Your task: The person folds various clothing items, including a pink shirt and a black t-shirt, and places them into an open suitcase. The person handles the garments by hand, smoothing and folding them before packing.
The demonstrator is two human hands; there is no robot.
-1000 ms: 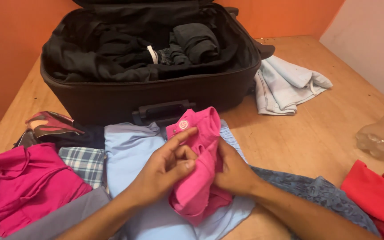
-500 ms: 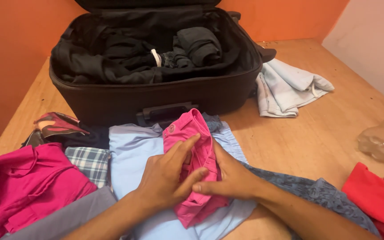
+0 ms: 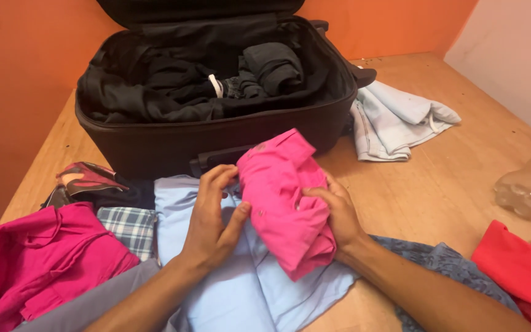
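A: Where is the pink bundle (image 3: 284, 200)?

B: Centre of the frame, held between both hands just above a pale blue shirt (image 3: 216, 289) spread on the counter (image 3: 456, 178). Its long axis runs from upper left to lower right, the top end pointing toward the suitcase (image 3: 216, 132).

A: And the hands?

B: The left hand (image 3: 213, 221) presses its left side, fingers (image 3: 216, 181) curled round the upper edge, thumb against the cloth. The right hand (image 3: 339, 212) clasps the right side, fingers wrapped onto the fold. Both are closed on the bundle; neither is nearer, it sits squarely between them.

A: What about the suitcase?

B: Black, lid open, in the upper middle of the frame, directly beyond the bundle and close to it. Inside lie dark clothes, with a rolled dark piece (image 3: 275, 64) right of centre and a bit of white band (image 3: 215, 85) beside it. Space looks free along the near wall, though the dark lining makes that hard to judge.

A: Anything else around?

B: A magenta garment (image 3: 38, 264) lower left, a checked cloth (image 3: 131, 226) beside it, a light blue garment (image 3: 394, 120) right of the suitcase, a red cloth (image 3: 523, 270) lower right, a clear plastic bag (image 3: 527, 187) at the right edge.
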